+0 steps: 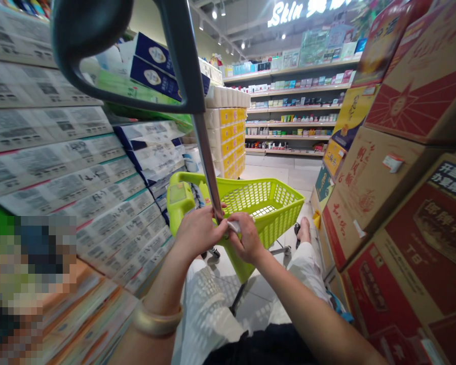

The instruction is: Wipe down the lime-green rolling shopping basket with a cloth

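A metal pole (207, 162) with a large dark grey looped handle (195, 76) slants down in front of me, its handle close to the camera. My left hand (197, 228) is closed around the pole's lower part, thumb toward the right. Against it, my right hand (247, 237) pinches a small whitish piece (234, 226) beside the pole; its kind is unclear. The fingers partly hide both the piece and the pole's lower end. Just beyond and beneath both hands is a lime-green shopping cart (285, 215) with a perforated basket.
Stacked white printed packs (61, 126) line the left side. Cardboard cartons (380, 172) rise close on the right. Yellow-and-white packs (228, 137) stand ahead, before shelves of small goods (296, 101). A blurred patch covers the lower left. My legs in white trousers flank the cart.
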Tool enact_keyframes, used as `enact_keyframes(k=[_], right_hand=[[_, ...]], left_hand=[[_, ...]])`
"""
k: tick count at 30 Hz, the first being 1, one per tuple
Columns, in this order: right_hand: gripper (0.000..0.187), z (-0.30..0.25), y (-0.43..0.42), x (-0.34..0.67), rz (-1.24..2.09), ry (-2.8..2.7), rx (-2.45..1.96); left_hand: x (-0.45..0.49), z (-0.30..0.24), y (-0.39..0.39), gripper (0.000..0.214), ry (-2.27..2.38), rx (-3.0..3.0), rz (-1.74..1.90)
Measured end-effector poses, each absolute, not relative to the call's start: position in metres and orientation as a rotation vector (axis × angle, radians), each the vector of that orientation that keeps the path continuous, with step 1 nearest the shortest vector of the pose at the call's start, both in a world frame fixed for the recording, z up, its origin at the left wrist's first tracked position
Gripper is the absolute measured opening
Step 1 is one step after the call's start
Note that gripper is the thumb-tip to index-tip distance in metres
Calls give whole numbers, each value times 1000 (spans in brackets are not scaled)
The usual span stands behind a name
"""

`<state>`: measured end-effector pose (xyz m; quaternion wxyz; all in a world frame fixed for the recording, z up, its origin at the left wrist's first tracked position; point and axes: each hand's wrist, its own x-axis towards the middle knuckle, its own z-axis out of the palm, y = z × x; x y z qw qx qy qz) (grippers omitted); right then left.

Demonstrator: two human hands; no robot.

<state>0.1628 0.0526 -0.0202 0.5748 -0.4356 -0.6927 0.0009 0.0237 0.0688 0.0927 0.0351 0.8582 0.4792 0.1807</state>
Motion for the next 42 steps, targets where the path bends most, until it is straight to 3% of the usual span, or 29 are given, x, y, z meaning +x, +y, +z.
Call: enact_keyframes(k=[18,24,34,39,42], right_hand=[[12,-18,61,171,121,-1552,-1038],[12,-6,61,185,244,-1266,-996],[18,-4,63,162,82,-1643,-1156],[39,-22,49,169,-27,-1742,-1071],[41,-33,49,185,-31,-1738,-1074]], left_hand=[[22,91,70,22,1464,2625,567],[22,91,70,22,1471,2634,569],[23,91,70,24,1470,2638,582],[21,94,68,23,1458,2631,576],[21,94,68,20,1462,2622,578]])
